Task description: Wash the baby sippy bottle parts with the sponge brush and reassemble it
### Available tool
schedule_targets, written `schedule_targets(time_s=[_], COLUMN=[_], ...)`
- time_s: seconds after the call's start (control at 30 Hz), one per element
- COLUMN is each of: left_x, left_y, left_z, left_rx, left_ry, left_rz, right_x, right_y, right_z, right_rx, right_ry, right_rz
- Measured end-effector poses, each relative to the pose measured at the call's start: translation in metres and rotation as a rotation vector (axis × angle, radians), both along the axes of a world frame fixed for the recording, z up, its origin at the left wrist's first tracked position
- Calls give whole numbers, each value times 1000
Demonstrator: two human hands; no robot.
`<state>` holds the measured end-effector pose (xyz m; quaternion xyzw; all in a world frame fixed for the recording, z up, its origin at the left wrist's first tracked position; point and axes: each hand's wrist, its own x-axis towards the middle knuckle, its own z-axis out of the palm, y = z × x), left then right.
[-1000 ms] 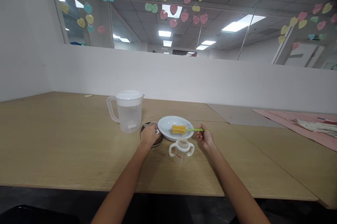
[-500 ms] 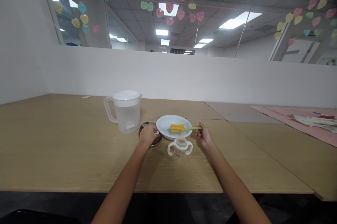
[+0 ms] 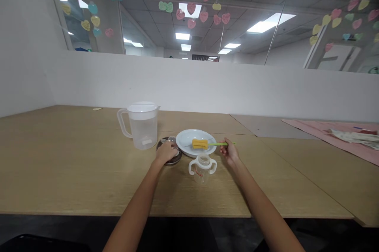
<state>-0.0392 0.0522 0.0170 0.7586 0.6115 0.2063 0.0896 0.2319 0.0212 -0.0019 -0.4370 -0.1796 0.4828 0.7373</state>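
My right hand grips the green handle of a bottle brush. The brush's yellow sponge head lies over a white bowl. On the left, my left hand reaches down into a round dark metal dish holding small clear parts. Its fingers are bent together, and what they pinch is mostly hidden. Between my forearms, in front of the bowl, a clear baby bottle with two white handles stands upright with its top uncovered.
A lidded clear plastic pitcher stands left of the dish, its handle pointing left. To the far right, a pink cloth carries a whitish fabric piece. The wooden table ends at a white wall behind.
My left hand has shifted slightly left within the metal dish. The right hand, brush, bowl and bottle look the same.
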Motion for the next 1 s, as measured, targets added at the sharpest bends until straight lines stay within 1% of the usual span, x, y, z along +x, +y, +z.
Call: schedule_targets(time_s=[0.23,0.33,0.47,0.63,0.73,0.77,0.83,0.9,0.97,1.0], left_x=[1,1,2,4,3,2,1,3,7,11], left_y=[1,1,-1,-1,1,0,-4,-12,-25,-32], left_z=[2,3,2,0,1,3,6,10,11,10], left_rx=[39,81,143,82,49,70,186,351,470,502], left_ry=[-27,-24,23,35,-37,-87,-214,-319,-336,-309], left_rz=[99,148,148,152,178,198,206,128,-47,-160], right_x=[1,1,0,0,0,0,0,0,1,1], right_y=[1,1,0,0,0,0,0,1,2,3], right_z=[-2,-1,0,0,0,0,0,-1,-1,-2], right_rx=[9,8,7,3,-11,-11,0,13,17,16], right_ry=[7,18,20,0,-6,-9,-11,-3,4,4], right_rz=[-18,-12,-14,-18,-19,-18,-13,-9,-8,-8])
